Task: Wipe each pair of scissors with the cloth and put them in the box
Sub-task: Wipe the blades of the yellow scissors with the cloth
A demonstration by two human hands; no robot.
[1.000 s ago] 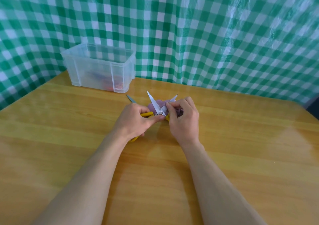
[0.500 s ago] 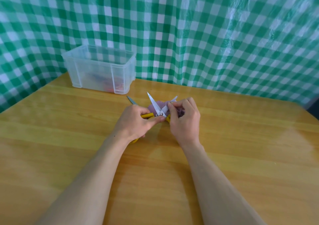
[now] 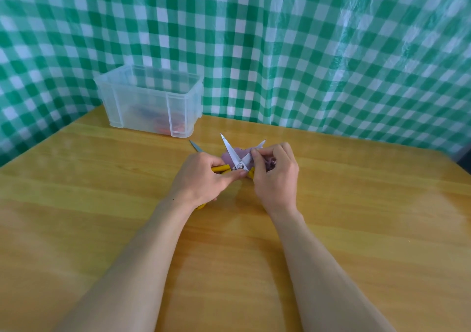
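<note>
Left hand [image 3: 201, 178]: gripped round one yellow handle of the scissors [image 3: 233, 153], thumb stretched toward the pivot screw.
Right hand [image 3: 276, 176]: fingertips pinched the cloth [image 3: 226, 157] against the right-hand blade, near the pivot.
Scissors: outside the box [image 3: 153, 102], nearer the person than it and off to its right; blades spread wide in a V, tips pointing up and away.
Cloth: purple, bunched behind the blades on the side facing the box.
Box: clear plastic, lid off; red and dark shapes showed blurred through its wall.
Second blade [image 3: 195, 146]: a grey tip lay on the surface [image 3: 356, 204] just in front of the box's right corner, the rest hidden by the left hand.
Checked sheet [image 3: 305, 51]: green and white, hung behind the box.
</note>
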